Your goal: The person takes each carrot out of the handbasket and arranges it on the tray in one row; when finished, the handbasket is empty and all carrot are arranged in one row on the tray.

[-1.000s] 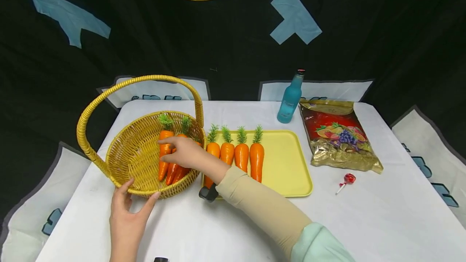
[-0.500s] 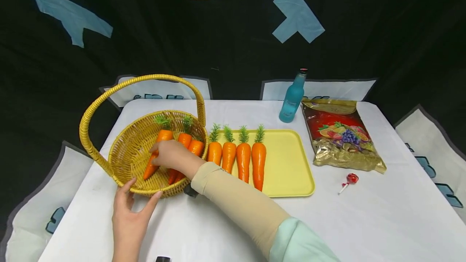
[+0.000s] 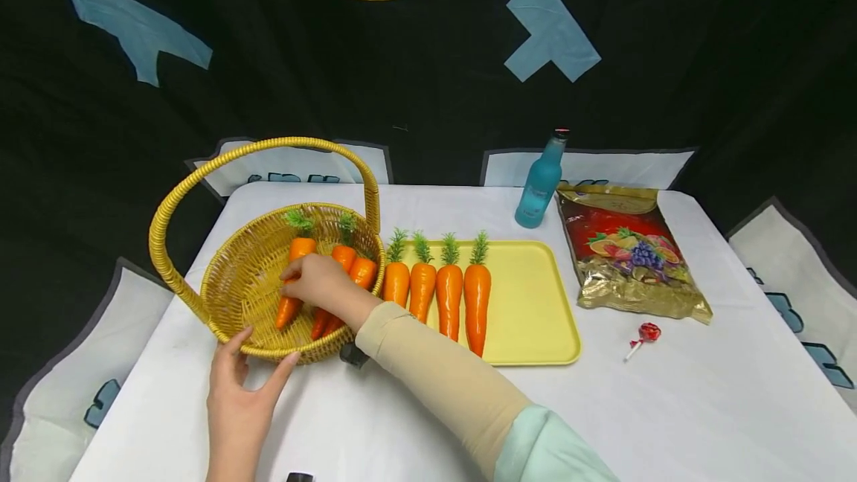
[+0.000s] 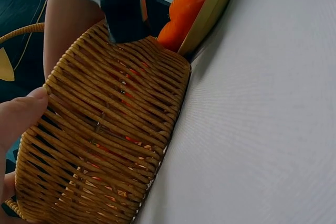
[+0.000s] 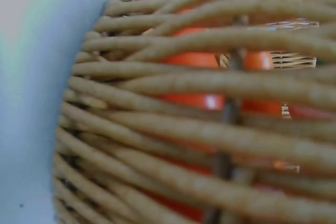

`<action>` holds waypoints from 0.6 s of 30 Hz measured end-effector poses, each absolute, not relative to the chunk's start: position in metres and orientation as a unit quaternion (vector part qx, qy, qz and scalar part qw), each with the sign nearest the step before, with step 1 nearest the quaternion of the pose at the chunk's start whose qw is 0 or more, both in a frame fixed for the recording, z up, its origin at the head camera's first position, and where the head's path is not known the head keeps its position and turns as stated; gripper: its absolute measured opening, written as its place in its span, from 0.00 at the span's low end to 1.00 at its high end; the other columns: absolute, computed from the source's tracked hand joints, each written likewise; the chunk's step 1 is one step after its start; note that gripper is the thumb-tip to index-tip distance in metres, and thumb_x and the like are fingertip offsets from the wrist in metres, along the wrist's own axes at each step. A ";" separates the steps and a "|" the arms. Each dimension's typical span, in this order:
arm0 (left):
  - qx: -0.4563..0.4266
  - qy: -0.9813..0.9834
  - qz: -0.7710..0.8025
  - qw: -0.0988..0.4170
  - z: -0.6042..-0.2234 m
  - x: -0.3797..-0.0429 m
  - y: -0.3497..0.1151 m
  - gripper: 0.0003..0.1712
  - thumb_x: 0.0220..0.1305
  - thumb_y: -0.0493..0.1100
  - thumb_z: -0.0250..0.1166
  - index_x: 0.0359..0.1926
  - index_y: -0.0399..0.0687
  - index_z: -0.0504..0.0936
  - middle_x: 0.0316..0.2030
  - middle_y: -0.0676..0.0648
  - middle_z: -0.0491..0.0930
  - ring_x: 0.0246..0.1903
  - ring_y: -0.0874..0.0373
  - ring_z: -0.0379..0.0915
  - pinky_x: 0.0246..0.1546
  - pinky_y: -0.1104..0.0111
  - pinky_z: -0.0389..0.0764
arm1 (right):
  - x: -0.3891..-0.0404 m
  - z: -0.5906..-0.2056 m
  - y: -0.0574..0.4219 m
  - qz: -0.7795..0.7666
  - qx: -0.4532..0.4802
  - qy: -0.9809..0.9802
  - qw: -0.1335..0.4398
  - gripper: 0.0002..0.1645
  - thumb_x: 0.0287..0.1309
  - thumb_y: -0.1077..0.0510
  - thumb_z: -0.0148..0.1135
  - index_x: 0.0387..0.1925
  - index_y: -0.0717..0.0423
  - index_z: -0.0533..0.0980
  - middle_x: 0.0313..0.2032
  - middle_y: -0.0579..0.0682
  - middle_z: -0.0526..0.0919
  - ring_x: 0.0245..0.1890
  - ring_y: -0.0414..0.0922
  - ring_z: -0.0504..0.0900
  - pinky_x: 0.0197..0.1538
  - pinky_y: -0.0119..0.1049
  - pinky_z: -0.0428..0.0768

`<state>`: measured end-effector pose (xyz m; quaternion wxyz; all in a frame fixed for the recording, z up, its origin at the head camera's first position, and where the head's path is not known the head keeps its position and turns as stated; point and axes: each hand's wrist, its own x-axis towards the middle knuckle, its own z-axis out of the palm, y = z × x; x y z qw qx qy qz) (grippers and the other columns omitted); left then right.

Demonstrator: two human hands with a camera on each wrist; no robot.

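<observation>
In the head view, my right hand point(image 3: 321, 283) reaches into the yellow wicker basket point(image 3: 241, 281) and pinches an orange carrot point(image 3: 289, 309) with a green leafy top. Two more carrots point(image 3: 364, 271) lie to its right, partly hidden by that hand. My left hand point(image 3: 241, 400) holds the basket's near rim, thumb and fingers spread apart. In the left wrist view, the left thumb point(image 4: 23, 111) touches the rim of the woven basket point(image 4: 105, 129). The right wrist view is filled by the basket wall point(image 5: 157, 87), with orange showing through its gaps.
Right of the basket, a yellow tray point(image 3: 525, 303) bears several carrots in a row. Behind it stands a blue bottle point(image 3: 541, 183). A red and gold bag point(image 3: 629, 251) and a red lollipop point(image 3: 648, 332) lie farther right. The tall basket handle point(image 3: 294, 142) arches over the basket.
My right hand has moved left within the basket and taken hold of the leftmost carrot, whose lower end has shifted left. My left hand has stayed at the rim.
</observation>
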<state>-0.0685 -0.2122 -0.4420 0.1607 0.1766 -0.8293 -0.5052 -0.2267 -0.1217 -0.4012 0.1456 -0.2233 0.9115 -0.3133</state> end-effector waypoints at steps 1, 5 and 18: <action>0.177 -0.829 -0.505 0.161 -0.442 -0.069 -0.212 0.45 0.54 0.46 0.75 0.69 0.44 0.62 0.68 0.39 0.57 0.67 0.41 0.54 0.68 0.50 0.60 | -0.226 -0.402 -0.120 -0.324 -0.222 0.908 0.143 0.15 0.61 0.49 0.64 0.50 0.44 0.83 0.46 0.37 0.83 0.37 0.32 0.78 0.33 0.18 0.74; 0.178 -0.828 -0.508 0.156 -0.442 -0.069 -0.213 0.45 0.54 0.46 0.75 0.69 0.44 0.62 0.68 0.40 0.56 0.67 0.42 0.53 0.68 0.51 0.60 | -0.224 -0.402 -0.115 -0.393 -0.193 0.886 0.156 0.15 0.59 0.50 0.67 0.48 0.45 0.83 0.43 0.38 0.83 0.31 0.34 0.81 0.29 0.20 0.78; 0.184 -0.829 -0.504 0.157 -0.444 -0.069 -0.213 0.46 0.54 0.47 0.74 0.69 0.43 0.61 0.69 0.39 0.55 0.68 0.42 0.51 0.69 0.50 0.58 | -0.214 -0.376 -0.061 -0.600 -0.194 0.761 0.154 0.14 0.59 0.58 0.68 0.48 0.48 0.82 0.43 0.45 0.79 0.31 0.44 0.85 0.37 0.37 0.87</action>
